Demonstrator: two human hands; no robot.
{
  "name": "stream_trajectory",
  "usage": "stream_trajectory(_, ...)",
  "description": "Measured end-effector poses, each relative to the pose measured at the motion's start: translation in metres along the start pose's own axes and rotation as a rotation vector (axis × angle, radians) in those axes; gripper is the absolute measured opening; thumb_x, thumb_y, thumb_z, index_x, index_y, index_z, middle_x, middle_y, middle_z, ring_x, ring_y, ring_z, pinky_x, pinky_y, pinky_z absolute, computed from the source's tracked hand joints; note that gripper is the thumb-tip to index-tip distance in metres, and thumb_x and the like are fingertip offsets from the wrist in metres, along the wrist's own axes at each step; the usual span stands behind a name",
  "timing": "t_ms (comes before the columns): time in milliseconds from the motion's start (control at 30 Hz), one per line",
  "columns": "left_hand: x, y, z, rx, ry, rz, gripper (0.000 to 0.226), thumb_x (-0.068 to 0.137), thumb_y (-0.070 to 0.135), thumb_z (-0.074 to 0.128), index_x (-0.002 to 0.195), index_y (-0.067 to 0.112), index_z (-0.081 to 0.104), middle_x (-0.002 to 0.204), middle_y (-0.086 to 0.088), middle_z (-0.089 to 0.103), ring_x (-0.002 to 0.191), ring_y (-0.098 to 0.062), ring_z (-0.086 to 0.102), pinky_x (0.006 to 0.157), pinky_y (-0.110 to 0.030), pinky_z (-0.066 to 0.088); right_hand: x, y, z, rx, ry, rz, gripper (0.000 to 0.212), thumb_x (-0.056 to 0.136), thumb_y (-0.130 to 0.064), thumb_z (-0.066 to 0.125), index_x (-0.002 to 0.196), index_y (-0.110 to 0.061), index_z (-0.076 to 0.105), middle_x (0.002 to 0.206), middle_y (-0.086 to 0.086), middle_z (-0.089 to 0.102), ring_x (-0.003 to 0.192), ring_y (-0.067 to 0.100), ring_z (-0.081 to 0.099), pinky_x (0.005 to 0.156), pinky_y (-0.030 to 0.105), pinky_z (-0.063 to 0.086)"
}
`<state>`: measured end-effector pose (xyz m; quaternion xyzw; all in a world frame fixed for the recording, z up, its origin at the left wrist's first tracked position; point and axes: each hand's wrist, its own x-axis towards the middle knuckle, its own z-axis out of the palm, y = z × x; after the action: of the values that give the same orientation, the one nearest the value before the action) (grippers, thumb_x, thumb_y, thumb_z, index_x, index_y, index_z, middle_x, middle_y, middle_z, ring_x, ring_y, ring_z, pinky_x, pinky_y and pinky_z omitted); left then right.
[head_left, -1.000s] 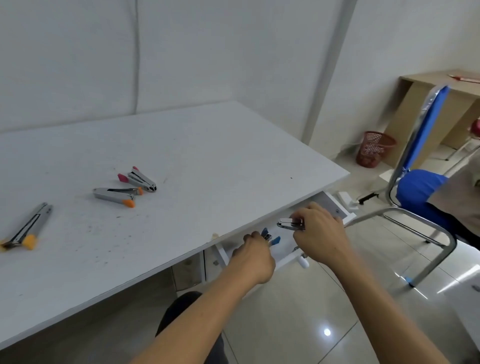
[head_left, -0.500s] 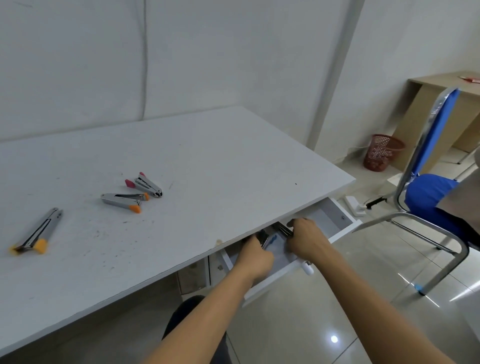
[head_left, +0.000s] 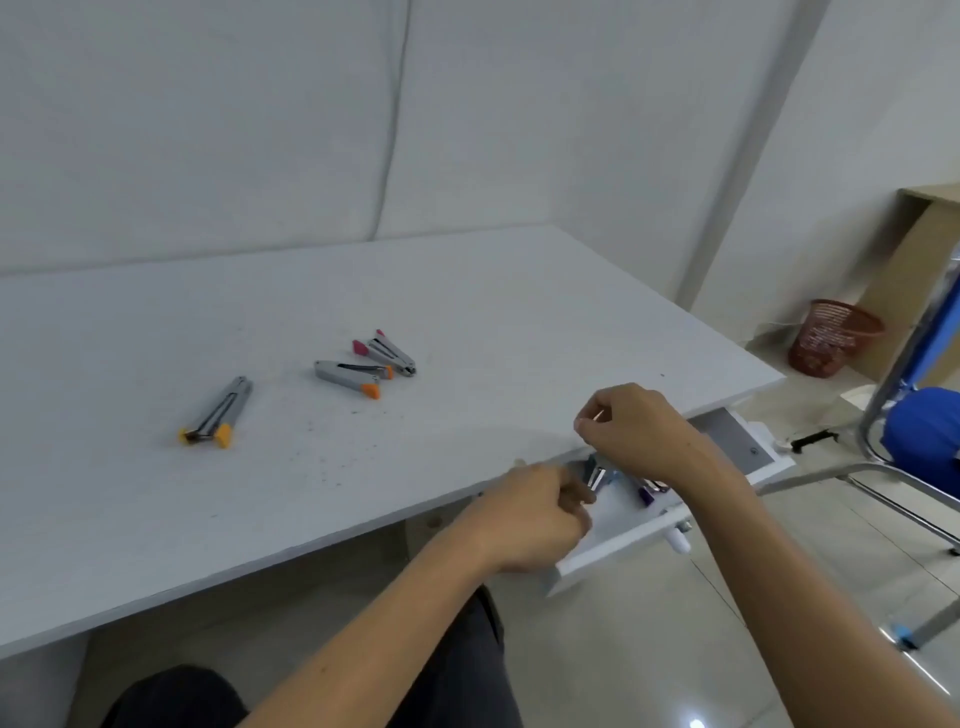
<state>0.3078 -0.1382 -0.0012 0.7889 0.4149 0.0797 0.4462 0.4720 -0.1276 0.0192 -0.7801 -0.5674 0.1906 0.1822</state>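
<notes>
Head view: left hand (head_left: 535, 514) grips a blurred stapler (head_left: 597, 477) over the drawer (head_left: 623, 540); right hand (head_left: 636, 434) pinches a half-hidden metal piece (head_left: 597, 414).

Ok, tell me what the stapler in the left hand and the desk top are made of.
Stapler: shiny metal body, judging by its bright silver glint; the blue trim looks like plastic. Desk top: probably white laminated board, matte, with a flat dull face and a thick square edge.

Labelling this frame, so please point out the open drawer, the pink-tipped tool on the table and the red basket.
open drawer (head_left: 618, 543): head view, white front panel.
pink-tipped tool (head_left: 389, 354): head view, middle of its metal body.
red basket (head_left: 831, 340): head view, its mesh wall.
</notes>
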Motion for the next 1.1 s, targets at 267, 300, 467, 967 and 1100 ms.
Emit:
stream_trajectory(267, -0.054, -0.049, -0.082, -0.099, 0.394, -0.042, 0.025, 0.088, 0.026, 0.059, 0.111, 0.030, 0.068, 0.098, 0.013, 0.071, 0.087, -0.007, 0.068, 0.067, -0.020, 0.049, 0.001, -0.096, 0.037, 0.144, -0.029, -0.178, 0.016, 0.090, -0.031, 0.056, 0.090, -0.027, 0.072, 0.093, -0.010, 0.074, 0.085, 0.011, 0.071, 0.067, 0.027, 0.053)
stream_trajectory(300, -0.058, -0.059, -0.091, -0.111, 0.446, -0.062, 0.023, 0.089, 0.026, 0.060, 0.110, 0.030, 0.068, 0.098, 0.013, 0.070, 0.087, -0.006, 0.067, 0.069, -0.019, 0.049, 0.002, -0.105, 0.043, 0.157, -0.028, -0.196, 0.016, 0.091, -0.030, 0.057, 0.094, -0.026, 0.073, 0.097, -0.010, 0.073, 0.086, 0.008, 0.069, 0.065, 0.022, 0.048)
stream_trajectory(467, -0.077, -0.114, -0.132, -0.177, 0.695, -0.213, 0.016, 0.088, 0.025, 0.062, 0.104, 0.029, 0.065, 0.092, 0.006, 0.067, 0.079, -0.007, 0.064, 0.060, -0.021, 0.042, 0.013, -0.139, 0.081, 0.188, -0.063, -0.283, 0.018, 0.094, -0.026, 0.057, 0.106, -0.027, 0.070, 0.111, -0.010, 0.063, 0.098, 0.009, 0.061, 0.067, 0.017, 0.040)
stream_trajectory(967, -0.061, -0.197, -0.177, 0.292, 0.851, -0.460, 0.046, 0.088, 0.034, 0.056, 0.128, 0.011, 0.049, 0.124, -0.008, 0.049, 0.115, -0.028, 0.044, 0.086, -0.036, 0.042, 0.053, -0.194, 0.163, -0.256, 0.071, -0.435, 0.042, 0.100, -0.016, 0.042, 0.141, -0.019, 0.050, 0.139, 0.002, 0.054, 0.134, 0.026, 0.044, 0.112, 0.038, 0.029)
stream_trajectory(1100, -0.060, -0.189, -0.177, 0.275, 0.753, -0.448, 0.031, 0.094, 0.019, 0.043, 0.121, 0.005, 0.051, 0.122, -0.013, 0.045, 0.116, -0.031, 0.039, 0.081, -0.032, 0.038, 0.048, -0.194, 0.160, -0.376, 0.048, -0.422, 0.031, 0.099, -0.018, 0.040, 0.123, -0.017, 0.061, 0.121, 0.005, 0.059, 0.120, 0.029, 0.052, 0.105, 0.039, 0.033)
